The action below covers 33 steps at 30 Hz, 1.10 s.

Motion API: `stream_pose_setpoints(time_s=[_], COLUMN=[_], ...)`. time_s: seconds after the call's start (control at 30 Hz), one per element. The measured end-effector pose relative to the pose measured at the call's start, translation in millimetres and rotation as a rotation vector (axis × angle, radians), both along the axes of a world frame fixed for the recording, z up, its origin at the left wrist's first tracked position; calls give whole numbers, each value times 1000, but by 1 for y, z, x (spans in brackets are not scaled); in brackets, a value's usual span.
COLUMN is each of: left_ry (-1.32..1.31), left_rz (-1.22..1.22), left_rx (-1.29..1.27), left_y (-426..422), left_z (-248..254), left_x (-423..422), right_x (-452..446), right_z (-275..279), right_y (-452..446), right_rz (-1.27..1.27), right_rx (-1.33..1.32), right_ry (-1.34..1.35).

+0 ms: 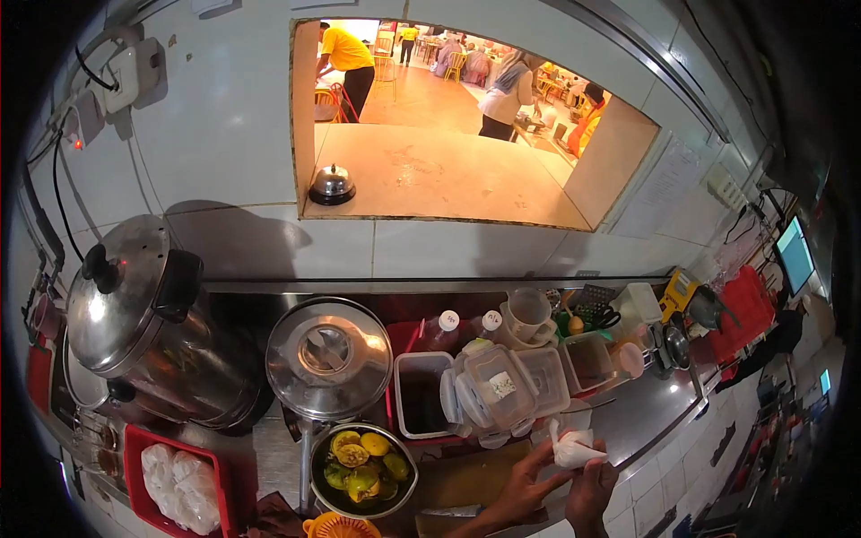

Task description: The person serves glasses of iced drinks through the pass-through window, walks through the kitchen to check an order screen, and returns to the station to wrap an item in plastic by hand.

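Note:
At the lower right, my left hand (531, 477) and my right hand (592, 491) are close together. Between their fingers is a small, white, knotted plastic bag (574, 450), its contents not visible. Both hands appear closed on it. To their left, a brown cutting board (462, 475) lies on the counter, with what looks like a knife blade (453, 512) near its front edge. A metal bowl (412, 480) beyond the board holds several squeezed citrus halves (363, 462). The orange citrus juicer (341, 526) is partly cut off at the bottom.
Plastic containers with lids (502, 386) are stacked behind my hands. A lidded metal pot (329, 359) and a large steel urn (170, 332) stand left. A red basket (136, 462) holds white bags. On the pass-through ledge sits a bell (333, 185); people are beyond.

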<state>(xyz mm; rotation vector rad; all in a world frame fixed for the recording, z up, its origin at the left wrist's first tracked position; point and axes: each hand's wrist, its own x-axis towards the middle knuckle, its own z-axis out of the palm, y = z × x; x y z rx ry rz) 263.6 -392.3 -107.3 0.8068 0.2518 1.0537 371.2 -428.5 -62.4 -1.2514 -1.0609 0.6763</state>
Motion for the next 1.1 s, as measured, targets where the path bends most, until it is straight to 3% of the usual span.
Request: stream_pose_setpoints(time_s=[0.2,0.3,0.37,0.47,0.53,0.67,0.73,0.87,0.93,1.1], left_ry=[-38,-29,-46,-18,219,155,273,106,47,5], left_rz=[69,125,127,142,133,194,216,192,-25,4], left_rx=[-53,-38,-60,-125,-36,-68,62,-30,-241,-244], left_y=[3,5,4,3,4,6,8,7,6,5], left_z=[-1,1,-4,-17,-21,-12,-11,-4,1,-8], left_x=[-3,-5,-4,0,-4,-5,-9,-10,-15,-12], right_x=[-2,4,-1,-3,-5,11,16,6,10,11], right_z=[9,8,22,30,32,27,27,34,34,34], right_y=[2,1,5,8,11,10,8,9,11,15], right_rz=[123,106,74,-11,-15,-2,7,-68,-74,-80], right_rx=[-108,-163,-183,-191,-142,-130,-169,-208,-219,-168], right_ry=[244,195,-53,-191,-195,-131,-122,-105,-129,-205])
